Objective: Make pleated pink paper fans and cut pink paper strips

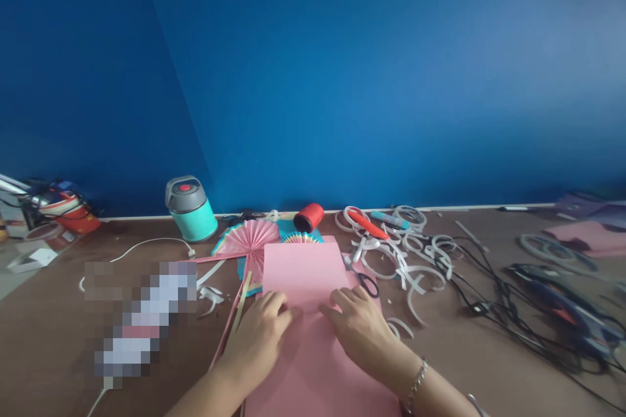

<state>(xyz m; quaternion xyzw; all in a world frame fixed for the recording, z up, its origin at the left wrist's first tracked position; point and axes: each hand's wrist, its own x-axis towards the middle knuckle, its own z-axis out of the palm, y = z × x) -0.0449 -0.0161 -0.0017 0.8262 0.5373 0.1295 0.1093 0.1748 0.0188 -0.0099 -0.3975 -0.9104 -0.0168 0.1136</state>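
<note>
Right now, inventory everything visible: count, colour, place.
Wall: 1, blue, back
Table: 1, brown, beneath
Paper: 1+, pink, centre
Fan: 1+, pink, behind paper
Roll: 1, red, back
Flask: 1, teal, back left
Bucket: 1, red, far left
Cord: 1+, white, left
Pixelated item: 1, whitish, left
Scissors: 1, black, right
Strips: many, white, right
Tube: 1, blue, back right
Cables: several, black, right
Blurred tool: 1, dark, right
Sheets: 1+, pink, far right
Bracelet: 1+, silver, right arm
Hands: 2, bare, on paper

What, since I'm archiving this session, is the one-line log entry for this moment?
left hand: on paper | right hand: on paper | fan: beyond left hand | flask: by wall
</note>
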